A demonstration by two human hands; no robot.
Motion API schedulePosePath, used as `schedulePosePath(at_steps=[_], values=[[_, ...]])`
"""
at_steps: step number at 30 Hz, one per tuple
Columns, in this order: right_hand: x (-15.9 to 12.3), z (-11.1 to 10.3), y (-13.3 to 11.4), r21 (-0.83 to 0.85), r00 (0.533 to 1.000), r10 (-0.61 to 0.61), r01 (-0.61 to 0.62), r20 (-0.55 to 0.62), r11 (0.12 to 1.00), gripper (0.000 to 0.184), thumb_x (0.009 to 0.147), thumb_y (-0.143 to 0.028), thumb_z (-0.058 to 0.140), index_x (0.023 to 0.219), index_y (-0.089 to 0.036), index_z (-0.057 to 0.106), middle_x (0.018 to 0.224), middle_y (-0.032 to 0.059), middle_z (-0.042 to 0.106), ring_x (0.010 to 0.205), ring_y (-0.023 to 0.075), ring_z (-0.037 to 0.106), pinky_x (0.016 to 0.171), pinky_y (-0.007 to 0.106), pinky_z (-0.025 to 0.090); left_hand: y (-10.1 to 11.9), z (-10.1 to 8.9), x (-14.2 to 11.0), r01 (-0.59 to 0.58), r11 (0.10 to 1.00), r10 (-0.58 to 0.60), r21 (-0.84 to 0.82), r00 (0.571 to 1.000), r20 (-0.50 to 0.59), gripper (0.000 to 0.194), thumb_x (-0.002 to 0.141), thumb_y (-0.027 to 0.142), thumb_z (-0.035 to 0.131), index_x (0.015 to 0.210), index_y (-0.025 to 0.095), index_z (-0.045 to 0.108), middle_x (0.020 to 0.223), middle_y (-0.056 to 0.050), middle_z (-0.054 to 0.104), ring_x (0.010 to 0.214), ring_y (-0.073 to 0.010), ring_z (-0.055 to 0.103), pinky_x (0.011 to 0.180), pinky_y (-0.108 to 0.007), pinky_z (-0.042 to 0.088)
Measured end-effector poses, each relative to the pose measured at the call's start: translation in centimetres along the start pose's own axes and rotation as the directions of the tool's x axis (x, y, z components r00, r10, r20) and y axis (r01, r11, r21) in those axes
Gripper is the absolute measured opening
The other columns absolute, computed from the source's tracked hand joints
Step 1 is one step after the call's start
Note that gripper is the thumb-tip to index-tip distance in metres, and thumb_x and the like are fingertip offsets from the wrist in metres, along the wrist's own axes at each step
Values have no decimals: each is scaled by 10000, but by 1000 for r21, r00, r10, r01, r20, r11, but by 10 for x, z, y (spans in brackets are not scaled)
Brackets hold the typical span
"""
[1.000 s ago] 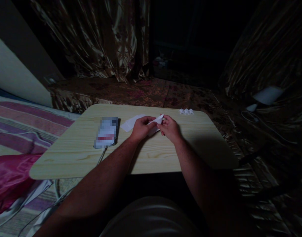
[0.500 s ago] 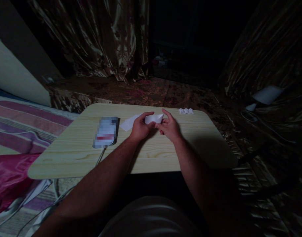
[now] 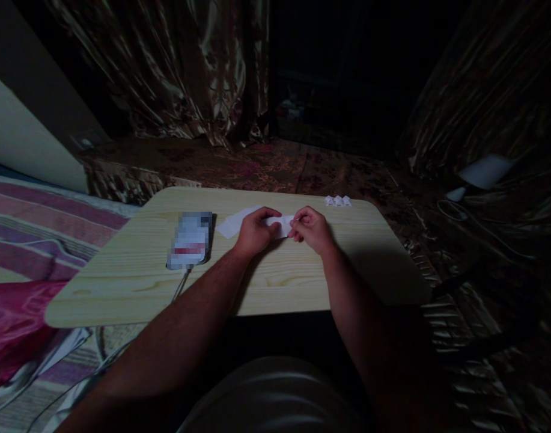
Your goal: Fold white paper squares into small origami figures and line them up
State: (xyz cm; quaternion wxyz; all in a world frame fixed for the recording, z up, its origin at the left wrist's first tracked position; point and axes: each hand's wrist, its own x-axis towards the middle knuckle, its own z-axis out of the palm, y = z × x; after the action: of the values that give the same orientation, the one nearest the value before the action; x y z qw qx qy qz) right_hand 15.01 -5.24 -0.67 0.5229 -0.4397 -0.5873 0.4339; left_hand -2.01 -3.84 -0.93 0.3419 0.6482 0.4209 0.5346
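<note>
White paper [image 3: 282, 226] sits between the two hands over the far half of the bench [image 3: 275, 276], long axis pretty much left to right — left end tucked behind one palm, right end pointing into the other hand's fingertips. Can't tell from here if it touches the wood.

Left hand [image 3: 256, 231] has it between thumb and curled fingers; the right hand [image 3: 312, 227] pinches the other end, knuckles up. Both forearms slant inward.

Room, left to right: striped bed [image 3: 45, 234] with a shiny pink cloth [image 3: 18, 325], then on the bench a phone [image 3: 189, 240] with a cable plugged in, loose white sheets [image 3: 232, 224] just beside the left hand, patterned curtain [image 3: 207, 72] behind — three little folded pieces [image 3: 338, 201] by the far right edge, then a pale lamp [image 3: 487, 171] beyond.
</note>
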Motion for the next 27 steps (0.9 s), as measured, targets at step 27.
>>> schedulePosePath(at_steps=[27], values=[[-11, -35, -10, -84, 828, 202, -186, 523, 979, 282, 629, -286, 768, 819, -135, 624, 730, 61, 704, 632, 142, 665, 556, 237, 548, -4, -3, 0, 130, 988, -154, 89, 910, 385, 318, 630, 239, 655, 920, 134, 735, 831, -61, 716, 641, -137, 596, 608, -250, 456]])
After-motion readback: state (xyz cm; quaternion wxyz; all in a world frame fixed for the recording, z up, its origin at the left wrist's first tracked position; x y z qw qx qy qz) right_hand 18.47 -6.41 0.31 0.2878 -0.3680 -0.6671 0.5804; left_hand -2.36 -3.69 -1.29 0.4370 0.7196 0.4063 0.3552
